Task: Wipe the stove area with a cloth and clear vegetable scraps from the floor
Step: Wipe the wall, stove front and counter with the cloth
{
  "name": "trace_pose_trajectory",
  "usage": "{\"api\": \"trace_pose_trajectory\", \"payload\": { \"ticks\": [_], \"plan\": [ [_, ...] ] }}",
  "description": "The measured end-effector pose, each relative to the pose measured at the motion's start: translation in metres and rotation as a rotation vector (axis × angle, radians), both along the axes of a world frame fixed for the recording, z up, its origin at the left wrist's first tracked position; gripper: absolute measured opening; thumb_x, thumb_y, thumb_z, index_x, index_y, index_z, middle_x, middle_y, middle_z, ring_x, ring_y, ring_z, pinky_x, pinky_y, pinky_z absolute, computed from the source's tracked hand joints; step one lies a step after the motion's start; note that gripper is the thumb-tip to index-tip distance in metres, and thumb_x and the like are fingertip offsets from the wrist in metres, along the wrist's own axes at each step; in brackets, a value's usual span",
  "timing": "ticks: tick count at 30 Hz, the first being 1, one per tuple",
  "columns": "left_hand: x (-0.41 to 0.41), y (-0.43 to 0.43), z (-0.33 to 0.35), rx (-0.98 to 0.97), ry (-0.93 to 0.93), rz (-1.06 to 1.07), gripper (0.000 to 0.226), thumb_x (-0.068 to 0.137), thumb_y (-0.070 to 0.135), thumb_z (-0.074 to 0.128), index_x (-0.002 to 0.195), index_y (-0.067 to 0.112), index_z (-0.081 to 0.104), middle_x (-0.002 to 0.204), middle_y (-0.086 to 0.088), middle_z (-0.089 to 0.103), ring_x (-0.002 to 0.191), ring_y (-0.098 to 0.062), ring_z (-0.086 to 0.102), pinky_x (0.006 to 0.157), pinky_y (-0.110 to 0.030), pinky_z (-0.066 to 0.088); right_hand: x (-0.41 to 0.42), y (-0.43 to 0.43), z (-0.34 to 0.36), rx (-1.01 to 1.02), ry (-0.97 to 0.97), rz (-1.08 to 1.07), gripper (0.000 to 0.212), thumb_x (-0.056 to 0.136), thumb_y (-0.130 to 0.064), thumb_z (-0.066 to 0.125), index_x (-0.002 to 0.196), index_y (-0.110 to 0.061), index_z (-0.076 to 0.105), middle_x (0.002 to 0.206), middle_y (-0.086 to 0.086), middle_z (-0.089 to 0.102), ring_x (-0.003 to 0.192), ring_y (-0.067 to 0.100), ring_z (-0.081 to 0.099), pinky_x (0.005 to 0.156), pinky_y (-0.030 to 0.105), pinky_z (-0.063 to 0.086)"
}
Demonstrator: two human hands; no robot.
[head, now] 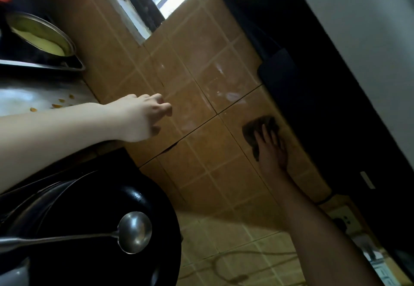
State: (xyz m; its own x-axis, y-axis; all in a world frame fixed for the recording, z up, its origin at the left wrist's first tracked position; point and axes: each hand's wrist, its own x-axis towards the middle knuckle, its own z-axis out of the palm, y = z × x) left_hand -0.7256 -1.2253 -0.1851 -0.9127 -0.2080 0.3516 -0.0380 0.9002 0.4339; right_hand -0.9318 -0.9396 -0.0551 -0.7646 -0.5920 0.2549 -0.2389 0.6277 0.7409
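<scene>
One head cam, steep sideways tilt, fwd/down, close to tiled wall (197, 66)

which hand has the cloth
The right hand, pressing the dark cloth flat against the wall tiles; the left hand holds nothing, fingers curled.
</scene>
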Motion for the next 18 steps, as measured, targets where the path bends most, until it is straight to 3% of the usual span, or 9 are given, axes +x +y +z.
{"api": "trace_pose_trajectory", "payload": {
  "ticks": [1,6,12,18],
  "plan": [
    [0.000,-0.003,0.000,0.000,0.000,0.006,0.046,0.093,0.039,0.050,0.135,0.032,0.035,0.135,0.001,0.037,0.119,-0.023,0.048,0.090,-0.034,0.038,-0.002,-0.004,-0.002,-0.035,-0.036,0.023,0.064,0.098,-0.013,0.045,0.152,-0.017,0.011,0.161,0.008,0.003,0.147,0.025,0.007,0.117,0.029,0.005],
    [0.005,-0.018,-0.015,-0.005,-0.014,0.016,0.045,0.093,0.037,0.049,0.136,0.032,0.034,0.136,0.001,0.036,0.121,-0.023,0.048,0.091,-0.035,0.039,-0.009,-0.033,-0.022,0.006,0.015,0.036,0.074,0.094,-0.019,0.053,0.152,-0.023,0.008,0.161,0.002,-0.004,0.148,0.025,0.000,0.115,0.042,0.022],
    [0.010,-0.051,-0.039,-0.014,-0.058,0.045,0.044,0.094,0.033,0.046,0.137,0.029,0.035,0.134,-0.002,0.039,0.116,-0.026,0.052,0.082,-0.034,0.042,-0.019,-0.090,-0.046,0.088,-0.041,0.069,0.070,0.092,-0.019,0.056,0.151,-0.022,0.018,0.161,0.002,0.005,0.147,0.026,0.007,0.113,0.042,0.023],
    [0.019,-0.095,-0.062,-0.010,-0.116,0.068,0.040,0.094,0.030,0.044,0.133,0.027,0.038,0.132,-0.002,0.041,0.115,-0.024,0.052,0.087,-0.036,0.044,-0.026,-0.143,-0.072,0.119,-0.056,0.113,0.058,0.097,-0.016,0.045,0.150,-0.021,0.022,0.161,0.002,0.007,0.146,0.026,0.011,0.113,0.042,0.023]
  ]
}}
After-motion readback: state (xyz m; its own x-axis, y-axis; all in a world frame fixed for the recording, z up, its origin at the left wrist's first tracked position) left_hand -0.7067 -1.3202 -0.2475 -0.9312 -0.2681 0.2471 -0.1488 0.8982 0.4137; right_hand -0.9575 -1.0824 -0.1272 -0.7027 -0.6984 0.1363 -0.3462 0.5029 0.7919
